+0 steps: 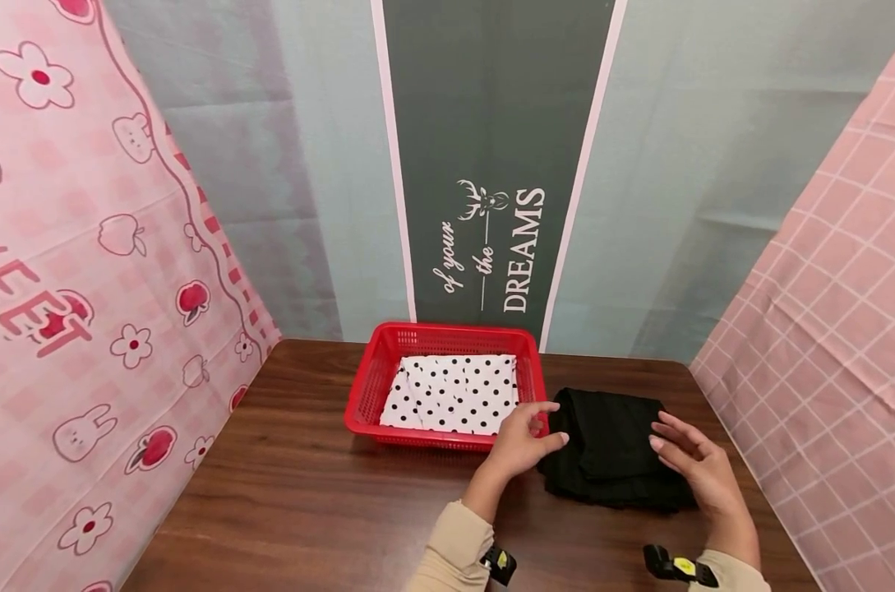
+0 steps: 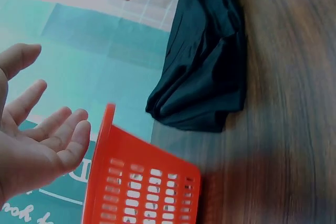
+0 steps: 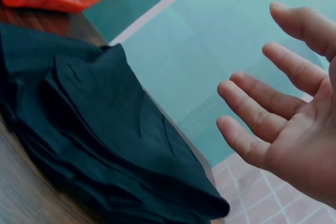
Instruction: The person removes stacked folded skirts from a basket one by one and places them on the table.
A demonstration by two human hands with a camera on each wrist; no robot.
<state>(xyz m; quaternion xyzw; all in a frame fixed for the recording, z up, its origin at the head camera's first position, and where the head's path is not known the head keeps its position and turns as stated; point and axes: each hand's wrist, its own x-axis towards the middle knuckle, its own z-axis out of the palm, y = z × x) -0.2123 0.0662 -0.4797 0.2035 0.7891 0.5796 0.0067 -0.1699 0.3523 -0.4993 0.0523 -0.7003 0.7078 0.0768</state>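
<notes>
A folded black cloth (image 1: 617,444) lies on the table, to the right of a red plastic basket (image 1: 432,440). Inside the basket is a folded white cloth with black dots (image 1: 454,393). My left hand (image 1: 521,440) hovers between basket and black cloth, fingers spread and holding nothing. On the far side of the black cloth my right hand (image 1: 698,464) is held up with relaxed fingers, also holding nothing. The right wrist view shows a gap between the right hand (image 3: 289,114) and the layered black cloth (image 3: 121,129). Slotted walls of the basket (image 2: 147,187) show beneath the left hand (image 2: 42,135).
The brown wooden table (image 1: 284,493) ends at a grey-green curtain (image 1: 269,164) behind the basket. Pink printed fabric (image 1: 122,329) hangs on the left, and a pink checked curtain (image 1: 832,329) on the right, close to the right hand.
</notes>
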